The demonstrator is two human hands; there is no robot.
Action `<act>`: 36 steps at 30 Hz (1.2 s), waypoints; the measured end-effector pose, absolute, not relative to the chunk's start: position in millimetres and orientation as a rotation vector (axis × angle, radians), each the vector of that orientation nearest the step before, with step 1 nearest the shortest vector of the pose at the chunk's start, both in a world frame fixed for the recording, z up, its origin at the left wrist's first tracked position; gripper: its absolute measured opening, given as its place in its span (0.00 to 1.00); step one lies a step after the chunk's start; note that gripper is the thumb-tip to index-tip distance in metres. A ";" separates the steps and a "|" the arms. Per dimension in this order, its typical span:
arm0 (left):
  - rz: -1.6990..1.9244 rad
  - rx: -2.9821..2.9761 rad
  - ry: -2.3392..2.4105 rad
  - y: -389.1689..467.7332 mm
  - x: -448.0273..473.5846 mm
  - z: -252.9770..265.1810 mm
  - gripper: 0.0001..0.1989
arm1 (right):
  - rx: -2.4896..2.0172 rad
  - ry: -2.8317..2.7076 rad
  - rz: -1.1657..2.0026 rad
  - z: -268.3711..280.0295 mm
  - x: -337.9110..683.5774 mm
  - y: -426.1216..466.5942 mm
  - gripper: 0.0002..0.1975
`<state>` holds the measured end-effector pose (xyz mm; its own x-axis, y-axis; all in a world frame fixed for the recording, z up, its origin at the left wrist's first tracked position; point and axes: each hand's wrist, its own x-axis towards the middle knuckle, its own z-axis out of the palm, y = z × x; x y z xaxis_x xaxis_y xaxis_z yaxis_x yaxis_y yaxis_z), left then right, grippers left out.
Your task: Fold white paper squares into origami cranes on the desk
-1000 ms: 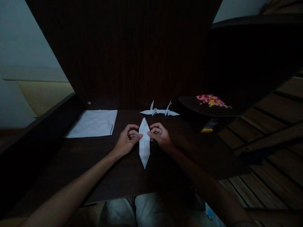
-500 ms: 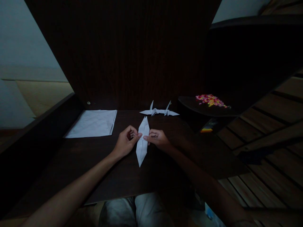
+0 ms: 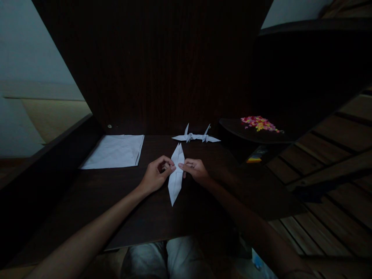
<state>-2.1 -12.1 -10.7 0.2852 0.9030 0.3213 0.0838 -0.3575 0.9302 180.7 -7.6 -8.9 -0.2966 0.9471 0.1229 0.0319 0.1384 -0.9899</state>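
Observation:
A long, diamond-shaped piece of folded white paper (image 3: 175,183) is held over the dark desk, its split tip pointing away from me and its single point toward me. My left hand (image 3: 158,171) pinches its left edge near the middle between thumb and curled fingers. On the opposite edge, my right hand (image 3: 195,169) grips it with the thumb on top and fingers partly hidden underneath. Just beyond the paper stand two white origami cranes (image 3: 189,136), side by side with wing tips meeting.
A stack of white paper sheets (image 3: 113,152) lies at the left of the desk (image 3: 116,209). Pink, red and yellow bits (image 3: 260,123) are heaped on a rounded shelf (image 3: 232,128) to the right. A dark side panel (image 3: 52,151) borders the left, and a tall panel (image 3: 162,66) the back.
The folded paper and both hands have shifted very slightly, with the thumbs still near the paper's middle. Everything else stays in place.

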 end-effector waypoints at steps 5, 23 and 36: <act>1.230 1.659 0.901 -12.8 -1.1 -10.8 0.08 | -0.987 -1.503 1.263 -9.1 179.0 -8.0 0.19; 1.064 1.457 0.825 -14.2 -1.8 -3.4 0.12 | -0.910 -1.688 0.970 -15.4 177.7 -13.7 0.11; 1.019 1.115 0.822 -11.1 -0.4 -5.2 0.16 | -0.905 -1.840 0.722 -12.7 181.6 -13.3 0.17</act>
<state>-0.4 -11.1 -5.2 0.3344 0.9419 -0.0312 -0.2303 0.1138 0.9664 181.6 -13.3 -12.7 -0.2956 0.8259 0.4801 0.2789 0.5553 -0.7835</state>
